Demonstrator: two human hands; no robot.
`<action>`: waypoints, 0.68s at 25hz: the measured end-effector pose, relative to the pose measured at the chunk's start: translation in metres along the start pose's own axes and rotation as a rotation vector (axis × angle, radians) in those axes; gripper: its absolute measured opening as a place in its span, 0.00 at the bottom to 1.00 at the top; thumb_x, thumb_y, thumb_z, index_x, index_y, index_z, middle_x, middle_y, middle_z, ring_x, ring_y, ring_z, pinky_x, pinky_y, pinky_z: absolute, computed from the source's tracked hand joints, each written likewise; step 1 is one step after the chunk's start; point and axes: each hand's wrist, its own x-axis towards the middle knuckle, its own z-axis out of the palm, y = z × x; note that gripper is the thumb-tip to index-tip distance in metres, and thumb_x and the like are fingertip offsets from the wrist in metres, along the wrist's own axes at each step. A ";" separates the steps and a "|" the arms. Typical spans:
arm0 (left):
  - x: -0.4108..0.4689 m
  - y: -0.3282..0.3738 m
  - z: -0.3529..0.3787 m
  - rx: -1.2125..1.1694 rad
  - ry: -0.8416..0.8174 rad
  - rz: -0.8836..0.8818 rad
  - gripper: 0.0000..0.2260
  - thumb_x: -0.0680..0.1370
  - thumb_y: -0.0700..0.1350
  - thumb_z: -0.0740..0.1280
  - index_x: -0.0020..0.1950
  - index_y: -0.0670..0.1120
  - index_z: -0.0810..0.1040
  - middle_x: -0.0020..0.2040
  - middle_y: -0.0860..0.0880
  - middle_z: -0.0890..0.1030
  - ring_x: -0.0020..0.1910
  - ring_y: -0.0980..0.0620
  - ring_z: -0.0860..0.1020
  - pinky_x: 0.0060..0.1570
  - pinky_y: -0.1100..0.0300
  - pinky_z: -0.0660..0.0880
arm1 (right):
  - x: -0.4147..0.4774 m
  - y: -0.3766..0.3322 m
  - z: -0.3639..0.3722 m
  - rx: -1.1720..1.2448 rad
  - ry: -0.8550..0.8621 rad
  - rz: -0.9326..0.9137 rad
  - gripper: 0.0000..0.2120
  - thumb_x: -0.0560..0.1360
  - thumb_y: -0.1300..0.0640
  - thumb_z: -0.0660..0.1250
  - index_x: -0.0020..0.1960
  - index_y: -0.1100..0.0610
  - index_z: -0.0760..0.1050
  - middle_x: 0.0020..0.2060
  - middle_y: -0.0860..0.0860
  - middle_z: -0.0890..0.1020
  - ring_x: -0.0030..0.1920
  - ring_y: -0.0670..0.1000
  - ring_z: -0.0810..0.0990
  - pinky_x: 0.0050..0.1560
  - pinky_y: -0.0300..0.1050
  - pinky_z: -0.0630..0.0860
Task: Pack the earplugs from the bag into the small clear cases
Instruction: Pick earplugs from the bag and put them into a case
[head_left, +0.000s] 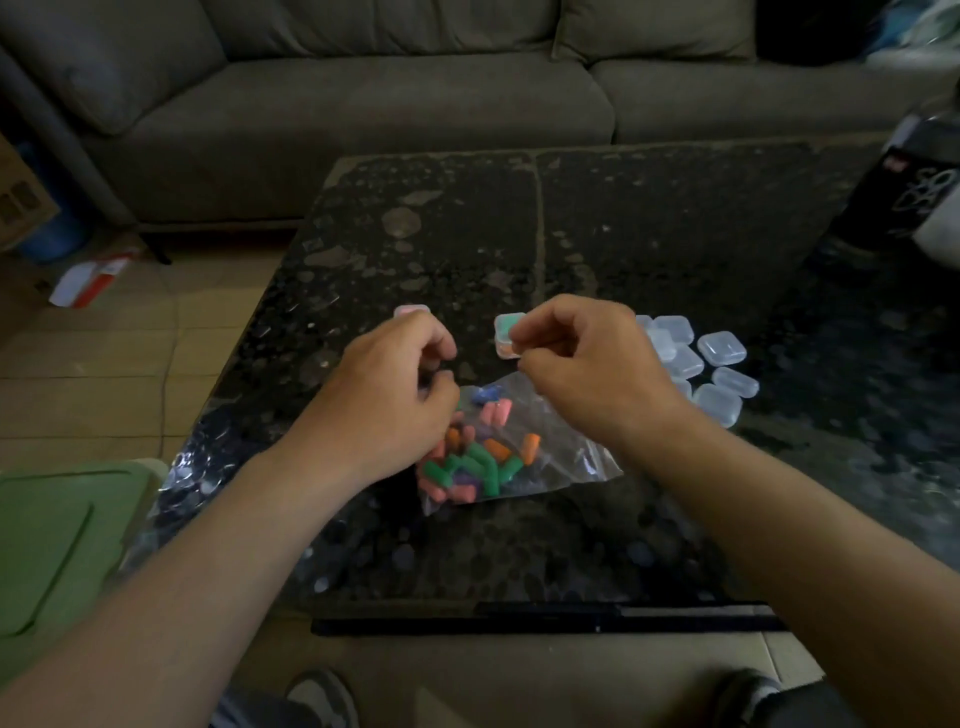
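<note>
Room: a grey sofa (363, 104) stands behind a dark speckled table (649, 234); a green lid (62, 545) lies low at the left.
Bag: a clear bag (571, 457) lies flat on the table between the two hands, with pink, green, orange and purple earplugs (478, 462) heaped inside.
Left hand: the left hand (384, 400) hovers over the bag's near-left corner, fingers curled towards the thumb; I cannot tell whether they pinch anything.
Right hand: the right hand (587, 364) pinches the held case (505, 338) between thumb and fingertips, above the table; green and orange show inside.
Second case: a pink-filled case (412, 310) rests on the table beyond the left hand.
Empty cases: clear empty cases (717, 358) cluster on the table just right of the right hand.
</note>
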 end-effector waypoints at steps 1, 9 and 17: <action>0.000 0.005 0.005 0.021 -0.021 0.016 0.07 0.78 0.41 0.70 0.52 0.51 0.77 0.53 0.52 0.80 0.49 0.56 0.80 0.50 0.56 0.81 | -0.002 0.003 -0.010 -0.001 0.026 0.029 0.10 0.77 0.62 0.69 0.48 0.47 0.79 0.43 0.41 0.81 0.46 0.41 0.81 0.46 0.36 0.80; -0.002 0.036 0.039 0.046 -0.127 0.162 0.05 0.79 0.47 0.70 0.53 0.54 0.76 0.52 0.58 0.75 0.48 0.57 0.77 0.49 0.56 0.76 | -0.016 0.035 -0.068 -0.512 -0.027 0.127 0.05 0.78 0.60 0.67 0.51 0.52 0.79 0.46 0.49 0.81 0.45 0.48 0.80 0.43 0.43 0.78; -0.001 0.049 0.060 0.077 -0.213 0.271 0.08 0.79 0.46 0.69 0.58 0.50 0.78 0.53 0.56 0.74 0.53 0.57 0.74 0.53 0.60 0.73 | -0.034 0.044 -0.069 -0.735 -0.210 0.136 0.10 0.77 0.53 0.68 0.57 0.55 0.77 0.49 0.52 0.81 0.48 0.51 0.80 0.46 0.45 0.79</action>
